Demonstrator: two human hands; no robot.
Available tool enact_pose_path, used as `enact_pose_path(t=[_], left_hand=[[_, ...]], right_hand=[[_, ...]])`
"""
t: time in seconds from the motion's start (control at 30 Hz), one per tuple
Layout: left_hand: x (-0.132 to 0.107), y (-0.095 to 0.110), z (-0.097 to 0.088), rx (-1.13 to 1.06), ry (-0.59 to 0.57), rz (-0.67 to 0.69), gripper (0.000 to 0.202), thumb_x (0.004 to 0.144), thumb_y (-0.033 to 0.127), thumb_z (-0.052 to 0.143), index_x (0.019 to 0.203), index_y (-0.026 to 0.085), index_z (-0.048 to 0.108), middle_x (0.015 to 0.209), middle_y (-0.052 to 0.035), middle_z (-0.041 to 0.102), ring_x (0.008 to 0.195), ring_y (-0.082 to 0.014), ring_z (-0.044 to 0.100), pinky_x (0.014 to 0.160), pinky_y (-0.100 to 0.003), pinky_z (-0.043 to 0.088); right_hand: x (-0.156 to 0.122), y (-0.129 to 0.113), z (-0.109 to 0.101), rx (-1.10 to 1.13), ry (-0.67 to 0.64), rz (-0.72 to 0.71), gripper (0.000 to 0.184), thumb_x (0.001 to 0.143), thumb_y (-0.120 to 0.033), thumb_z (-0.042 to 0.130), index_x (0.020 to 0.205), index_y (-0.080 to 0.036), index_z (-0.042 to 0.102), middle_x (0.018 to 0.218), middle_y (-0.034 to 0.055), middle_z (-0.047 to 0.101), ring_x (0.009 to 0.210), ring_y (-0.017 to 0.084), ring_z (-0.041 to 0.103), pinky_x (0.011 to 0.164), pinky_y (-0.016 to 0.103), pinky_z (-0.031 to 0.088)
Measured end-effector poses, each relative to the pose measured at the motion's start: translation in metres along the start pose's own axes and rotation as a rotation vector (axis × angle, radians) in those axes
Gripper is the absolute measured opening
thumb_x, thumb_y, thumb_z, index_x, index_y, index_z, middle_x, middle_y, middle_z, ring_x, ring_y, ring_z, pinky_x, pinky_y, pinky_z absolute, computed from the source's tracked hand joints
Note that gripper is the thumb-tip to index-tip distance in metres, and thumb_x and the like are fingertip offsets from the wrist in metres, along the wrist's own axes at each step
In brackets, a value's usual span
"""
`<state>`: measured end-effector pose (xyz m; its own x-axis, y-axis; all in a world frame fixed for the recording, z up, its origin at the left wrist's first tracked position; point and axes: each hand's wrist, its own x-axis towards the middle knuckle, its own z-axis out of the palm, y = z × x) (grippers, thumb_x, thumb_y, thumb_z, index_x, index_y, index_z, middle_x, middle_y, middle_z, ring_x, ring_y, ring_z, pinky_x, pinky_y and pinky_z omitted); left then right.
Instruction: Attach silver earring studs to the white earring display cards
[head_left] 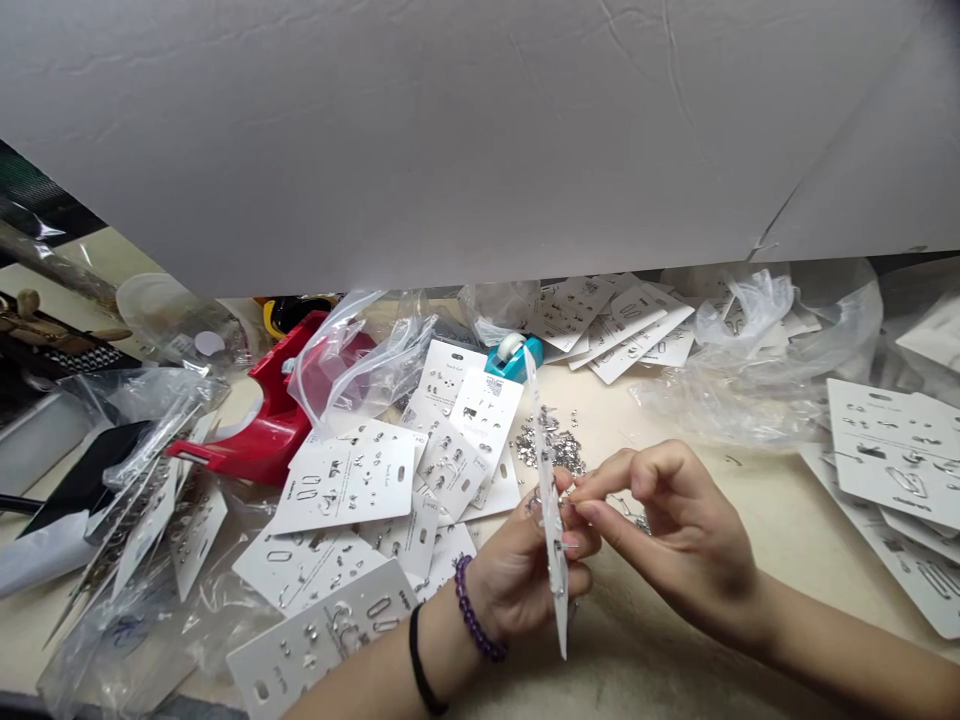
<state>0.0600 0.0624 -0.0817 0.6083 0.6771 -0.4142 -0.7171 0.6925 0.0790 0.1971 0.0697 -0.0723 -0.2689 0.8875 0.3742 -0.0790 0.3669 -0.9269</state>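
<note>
Seen almost edge-on, a white earring card [553, 540] stands upright in my left hand [517, 570], whose fingers wrap round its far side. Small metal pieces poke out from the card's faces. Against the back of the card, my right hand [675, 540] pinches with thumb and forefinger at a tiny silvery piece [568, 500], too small to name surely. A heap of small metal earring parts [562, 445] lies on the table just behind the card. To the left, filled earring cards [349, 475] overlap in a loose pile.
A red tape dispenser [262, 430] stands at left beside clear plastic bags [360, 360]. Behind the cards sits a small teal tape dispenser [514, 357]. More cards lie at back [630, 320] and in a right-hand stack [896, 450]. A large white board [480, 140] spans the back.
</note>
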Motion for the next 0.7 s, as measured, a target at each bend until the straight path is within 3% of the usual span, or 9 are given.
enact_pose_path(t=[0.2,0.33,0.57,0.7], left_hand=[[0.003,-0.004,-0.007,0.107,-0.089,0.078,0.025,0.062,0.018,0.072,0.078,0.019,0.054,0.059,0.0049,0.047,0.043,-0.0038,0.043,0.032,-0.01,0.028],[0.008,-0.007,-0.012,0.197,-0.117,0.142,0.026,0.063,0.023,0.072,0.083,0.02,0.054,0.058,0.0047,0.049,0.039,-0.0034,0.038,0.028,-0.01,0.026],[0.012,-0.008,-0.013,0.225,-0.073,0.113,0.031,0.062,0.027,0.073,0.086,0.016,0.057,0.053,0.0052,0.045,0.038,-0.0017,0.036,0.028,-0.009,0.023],[0.01,-0.007,-0.012,0.123,-0.079,0.094,0.029,0.061,0.025,0.074,0.083,0.017,0.057,0.059,0.0041,0.048,0.042,-0.0024,0.04,0.028,-0.009,0.021]], right_hand=[[-0.003,0.002,-0.002,-0.1,0.004,-0.072,0.029,0.079,-0.005,0.055,0.082,-0.023,0.033,0.08,-0.0016,0.061,0.079,0.015,0.062,0.074,0.034,0.053],[-0.001,0.003,-0.005,-0.233,-0.062,-0.125,0.028,0.078,-0.004,0.055,0.081,-0.023,0.035,0.08,-0.0017,0.061,0.084,0.015,0.06,0.081,0.036,0.049],[0.002,0.001,-0.006,-0.394,-0.064,-0.117,0.021,0.08,-0.009,0.055,0.078,-0.022,0.039,0.072,-0.0025,0.057,0.072,0.012,0.06,0.064,0.024,0.051],[0.007,-0.003,-0.006,-0.388,-0.086,-0.049,0.016,0.08,-0.01,0.055,0.08,-0.021,0.044,0.075,-0.0025,0.058,0.066,0.01,0.059,0.058,0.021,0.05]])
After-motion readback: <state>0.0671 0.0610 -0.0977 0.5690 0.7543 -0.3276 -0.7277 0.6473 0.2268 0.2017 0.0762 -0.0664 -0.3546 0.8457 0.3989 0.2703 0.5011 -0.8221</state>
